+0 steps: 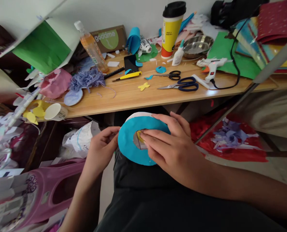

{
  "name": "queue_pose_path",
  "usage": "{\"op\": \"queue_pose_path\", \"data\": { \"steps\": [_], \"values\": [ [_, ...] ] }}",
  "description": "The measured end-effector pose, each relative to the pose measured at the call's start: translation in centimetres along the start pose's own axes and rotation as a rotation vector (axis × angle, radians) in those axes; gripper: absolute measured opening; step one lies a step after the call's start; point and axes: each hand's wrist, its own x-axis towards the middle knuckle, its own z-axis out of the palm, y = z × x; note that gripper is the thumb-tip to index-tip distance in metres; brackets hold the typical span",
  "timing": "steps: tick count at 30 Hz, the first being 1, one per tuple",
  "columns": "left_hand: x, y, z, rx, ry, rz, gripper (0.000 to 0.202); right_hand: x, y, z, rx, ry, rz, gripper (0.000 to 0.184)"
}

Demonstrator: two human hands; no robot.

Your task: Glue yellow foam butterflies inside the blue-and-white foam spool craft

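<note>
I've got the blue ring on my lap, below the counter edge, not on it. It's a flat oval of soft blue foam or felt sheet laid over a white backing disc that peeks out at the top rim. The centre hole shows a grey inner edge with something yellow inside; can't tell what.

Left hand pinches the ring's left rim, thumb on top. Right hand lies flat across the right half, fingers extended and pressing down beside the hole.

Step, as I read it: pressing the blue layer onto the backing, likely bonding and smoothing it. Next move calls for even pressure around the hole edge and keeping both layers aligned while the left hand steadies the rim.

On the counter, well apart from my hands: glue gun with black cord, large scissors, small scissors, glue bottle, steel bowl, yellow cup with black lid, purple yarn tuft, yellow foam cutout.
</note>
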Motion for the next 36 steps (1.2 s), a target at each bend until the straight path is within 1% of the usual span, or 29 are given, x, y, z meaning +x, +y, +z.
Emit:
{"op": "queue_pose_path", "data": {
  "steps": [1, 2, 6, 8, 11, 14, 16, 18, 23, 28, 31, 36],
  "values": [
    [0.2, -0.1, -0.1, -0.024, -0.032, -0.019, 0.024, 0.0, 0.0, -0.1, 0.008, 0.001, -0.007, 0.023],
    [0.4, -0.2, -0.1, -0.038, -0.04, -0.027, 0.025, 0.1, 0.0, -0.1, 0.017, 0.003, -0.012, 0.022],
    [0.5, -0.2, -0.2, -0.045, 0.036, -0.009, 0.021, 0.4, 0.0, -0.2, 0.051, 0.017, -0.052, 0.022],
    [0.4, 0.0, -0.3, -0.027, 0.026, -0.007, 0.021, 0.5, 0.0, -0.2, 0.051, 0.031, -0.095, 0.023],
    [0.3, 0.4, -0.3, 0.016, -0.053, -0.034, 0.026, 0.7, 0.0, 0.0, 0.049, 0.062, -0.136, 0.024],
    [0.4, 0.8, 0.0, 0.042, -0.155, -0.072, 0.031, 0.8, 0.1, 0.1, 0.076, 0.097, -0.14, 0.023],
    [0.5, 0.9, 0.2, 0.041, -0.214, -0.071, 0.031, 0.8, 0.1, 0.1, 0.093, 0.1, -0.136, 0.02],
    [0.7, 0.8, 0.3, 0.04, -0.244, -0.04, 0.03, 0.8, 0.2, 0.1, 0.111, 0.087, -0.124, 0.018],
    [1.0, 0.4, 0.3, 0.13, -0.217, 0.062, 0.026, 0.6, 0.5, 0.0, 0.145, 0.046, -0.095, 0.016],
    [1.2, 0.7, 0.1, 0.239, -0.267, 0.109, 0.022, 0.4, 0.6, 0.4, 0.137, 0.057, -0.09, 0.018],
    [1.3, 0.8, 0.0, 0.326, -0.294, 0.165, 0.02, 0.5, 0.6, 0.5, 0.12, 0.049, -0.09, 0.019],
    [1.3, 1.0, 0.2, 0.36, -0.338, 0.232, 0.024, 0.6, 0.5, 0.6, 0.102, 0.038, -0.089, 0.021]
  ]
}}
